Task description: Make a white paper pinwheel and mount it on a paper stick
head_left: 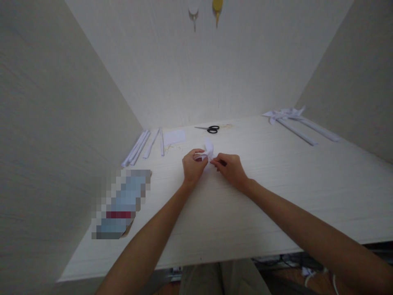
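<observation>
Left hand (194, 166) grasps folded white paper (209, 146) between thumb and fingers; it pokes up past the fingertips. Right hand (229, 166) pinches its lower right edge, just beside the left thumb. Black-handled scissors (212, 129) lie beyond both sets of fingers, apart. Paper sheet (175, 137) sits beyond-left of left fingers, rolled paper sticks (138, 148) farther left.

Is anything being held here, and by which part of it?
Yes, a folded white paper: the left hand grips its left side, and the right hand pinches its lower right edge. Exact folds are too blurred to tell.
</observation>
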`<state>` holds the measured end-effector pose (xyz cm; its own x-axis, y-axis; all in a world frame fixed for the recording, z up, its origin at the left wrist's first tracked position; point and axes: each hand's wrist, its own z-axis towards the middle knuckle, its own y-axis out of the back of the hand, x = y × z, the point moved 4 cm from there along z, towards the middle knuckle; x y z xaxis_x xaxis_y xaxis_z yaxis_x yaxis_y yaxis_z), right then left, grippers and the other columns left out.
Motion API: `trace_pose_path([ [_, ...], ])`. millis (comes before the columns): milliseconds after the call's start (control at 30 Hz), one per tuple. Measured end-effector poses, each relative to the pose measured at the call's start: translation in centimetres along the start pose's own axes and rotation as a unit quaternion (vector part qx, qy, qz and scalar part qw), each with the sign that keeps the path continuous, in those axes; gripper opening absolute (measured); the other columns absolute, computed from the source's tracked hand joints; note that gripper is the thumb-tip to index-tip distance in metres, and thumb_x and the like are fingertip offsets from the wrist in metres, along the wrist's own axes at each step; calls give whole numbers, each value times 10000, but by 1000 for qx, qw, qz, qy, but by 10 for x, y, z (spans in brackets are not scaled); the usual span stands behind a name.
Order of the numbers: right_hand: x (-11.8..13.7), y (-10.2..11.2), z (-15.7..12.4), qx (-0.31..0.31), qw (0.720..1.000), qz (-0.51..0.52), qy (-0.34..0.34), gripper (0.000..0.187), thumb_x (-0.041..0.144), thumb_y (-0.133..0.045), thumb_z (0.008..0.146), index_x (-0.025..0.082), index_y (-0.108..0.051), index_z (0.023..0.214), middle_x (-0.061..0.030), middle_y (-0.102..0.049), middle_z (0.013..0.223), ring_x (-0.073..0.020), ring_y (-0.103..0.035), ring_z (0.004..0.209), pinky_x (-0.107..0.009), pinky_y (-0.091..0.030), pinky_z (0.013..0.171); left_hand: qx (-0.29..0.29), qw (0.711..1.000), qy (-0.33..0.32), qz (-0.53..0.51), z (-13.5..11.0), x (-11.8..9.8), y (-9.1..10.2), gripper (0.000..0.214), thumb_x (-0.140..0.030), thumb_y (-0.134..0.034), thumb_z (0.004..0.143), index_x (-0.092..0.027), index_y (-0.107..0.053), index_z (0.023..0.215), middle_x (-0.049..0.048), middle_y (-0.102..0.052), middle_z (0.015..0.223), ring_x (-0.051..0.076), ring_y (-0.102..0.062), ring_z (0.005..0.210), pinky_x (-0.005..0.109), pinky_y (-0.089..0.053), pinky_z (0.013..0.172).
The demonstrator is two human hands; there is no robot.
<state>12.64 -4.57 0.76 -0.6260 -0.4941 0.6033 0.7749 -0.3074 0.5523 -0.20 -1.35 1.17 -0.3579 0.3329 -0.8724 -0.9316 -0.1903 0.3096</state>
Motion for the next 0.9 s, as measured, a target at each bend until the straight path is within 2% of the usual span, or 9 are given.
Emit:
trace_pose_path([
  [100,1,-2,0,20,998,52,14,145,188,-506,770,155,-579,650,-17,-620,581,-109,-563,526,-212,-412,540,-15,1000,13,4,2,4,1,194,-112,-590,547,-137,-602,739,3,-632,597,119,-590,532,203,-467,507],
  [200,-2,0,2,-2,997,76,5,140,159,-464,786,150,-584,714,-25,-632,621,-109,-585,561,-208,-426,563,-20,1000,15,2,2,5,1,192,-113,-590,542,-138,-603,732,4,-636,607,120,-593,542,205,-469,515],
  [300,-7,3,4,-25,999,32,-23,175,167,-443,799,148,-556,667,-9,-587,545,-106,-546,507,-209,-397,532,-11,1000,15,-3,2,5,0,204,-120,-593,544,-137,-605,746,5,-635,603,121,-592,535,204,-467,509],
  [467,-9,5,6,-20,997,-68,-33,238,252,-460,804,163,-505,588,2,-526,502,-110,-473,481,-228,-334,519,1,1000,13,-17,0,3,0,219,-124,-600,548,-130,-607,767,19,-638,621,119,-592,529,199,-462,496],
  [700,-10,3,6,-10,1000,-7,-15,150,215,-461,789,162,-518,661,0,-543,570,-108,-474,529,-211,-330,531,9,1000,22,-17,-1,1,0,207,-118,-601,548,-140,-606,754,12,-639,612,122,-595,530,203,-464,493],
  [900,-11,2,6,-12,996,-84,-37,243,280,-466,799,168,-475,583,13,-494,497,-100,-417,465,-217,-287,493,14,1000,12,-14,-1,1,-1,203,-124,-607,546,-141,-609,748,5,-632,602,112,-584,523,206,-470,517],
])
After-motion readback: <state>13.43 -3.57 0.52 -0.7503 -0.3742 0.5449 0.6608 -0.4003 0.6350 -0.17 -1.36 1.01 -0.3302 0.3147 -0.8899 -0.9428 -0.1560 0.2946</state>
